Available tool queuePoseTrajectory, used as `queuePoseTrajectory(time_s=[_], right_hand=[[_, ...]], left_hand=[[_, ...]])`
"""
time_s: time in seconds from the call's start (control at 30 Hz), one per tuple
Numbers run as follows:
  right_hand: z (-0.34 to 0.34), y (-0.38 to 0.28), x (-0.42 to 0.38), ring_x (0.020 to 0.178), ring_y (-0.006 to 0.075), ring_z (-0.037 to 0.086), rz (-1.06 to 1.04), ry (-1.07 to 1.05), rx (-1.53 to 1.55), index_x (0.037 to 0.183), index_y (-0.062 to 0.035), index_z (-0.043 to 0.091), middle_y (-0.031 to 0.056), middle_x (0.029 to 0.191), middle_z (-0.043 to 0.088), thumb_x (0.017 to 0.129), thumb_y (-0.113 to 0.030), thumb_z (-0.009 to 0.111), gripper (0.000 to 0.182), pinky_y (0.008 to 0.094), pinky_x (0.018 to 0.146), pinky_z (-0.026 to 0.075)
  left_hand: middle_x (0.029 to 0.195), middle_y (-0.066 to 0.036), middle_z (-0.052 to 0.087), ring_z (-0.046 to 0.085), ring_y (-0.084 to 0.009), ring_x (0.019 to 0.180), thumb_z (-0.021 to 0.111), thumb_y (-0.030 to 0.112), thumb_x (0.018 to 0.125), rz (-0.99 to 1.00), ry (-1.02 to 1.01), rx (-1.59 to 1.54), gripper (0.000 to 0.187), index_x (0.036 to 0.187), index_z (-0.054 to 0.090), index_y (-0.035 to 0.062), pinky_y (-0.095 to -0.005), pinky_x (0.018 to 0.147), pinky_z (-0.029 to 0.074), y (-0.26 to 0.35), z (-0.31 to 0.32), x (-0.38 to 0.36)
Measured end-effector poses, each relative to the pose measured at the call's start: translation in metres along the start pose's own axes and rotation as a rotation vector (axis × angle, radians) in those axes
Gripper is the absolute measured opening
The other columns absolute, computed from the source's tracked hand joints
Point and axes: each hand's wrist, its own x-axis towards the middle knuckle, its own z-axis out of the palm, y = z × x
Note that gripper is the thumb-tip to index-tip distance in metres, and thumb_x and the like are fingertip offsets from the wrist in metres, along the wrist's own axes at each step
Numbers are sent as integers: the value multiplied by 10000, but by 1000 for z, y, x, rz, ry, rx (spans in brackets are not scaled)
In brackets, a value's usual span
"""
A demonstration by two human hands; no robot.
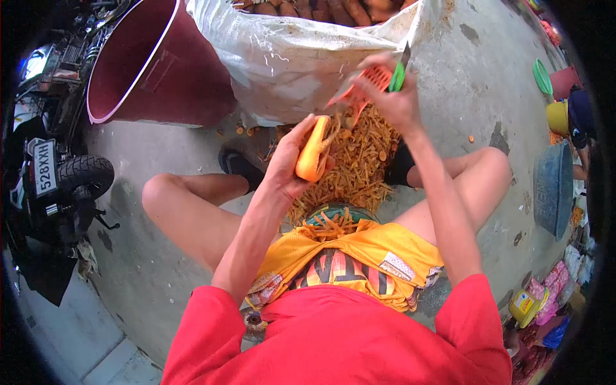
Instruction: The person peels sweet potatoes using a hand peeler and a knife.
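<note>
My left hand (289,160) is wrapped round a peeled orange carrot (312,157), held over a heap of orange peelings (353,160) between my legs. A thin strip of peel hangs at the carrot's side. Up and to the right, my right hand (396,102) is closed on a red-orange perforated tool (369,91) and a green-handled knife (398,76), its dark blade pointing up. The right fingers are slightly blurred. The tool and the carrot are apart.
A white sack (269,70) of brown-orange roots stands ahead, beside a large maroon tub (192,70). A motorbike (83,179) is at the left. On the right are a blue-grey basin (553,189), a yellow container (525,307) and part of another person (581,115).
</note>
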Motion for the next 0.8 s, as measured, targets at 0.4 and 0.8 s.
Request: queuePoseTrajectory(time_s=[0.4,0.8], right_hand=[[10,-23,-14,870,78,702,-160,-62,-209,1008,-67,716,36,942,766,842,-136,870,236,268,735,573],[16,-21,-17,792,82,676,-230,-186,-186,975,-56,720,8,868,735,879,-126,832,163,261,712,541]], left_hand=[[992,-61,722,714,-191,836,574,400,1069,56,87,10,333,1188,651,98,-350,618,602,-5,12,0],[965,-68,713,675,-180,758,577,370,1066,-59,24,-67,319,1168,654,78,-331,615,566,1,8,2]])
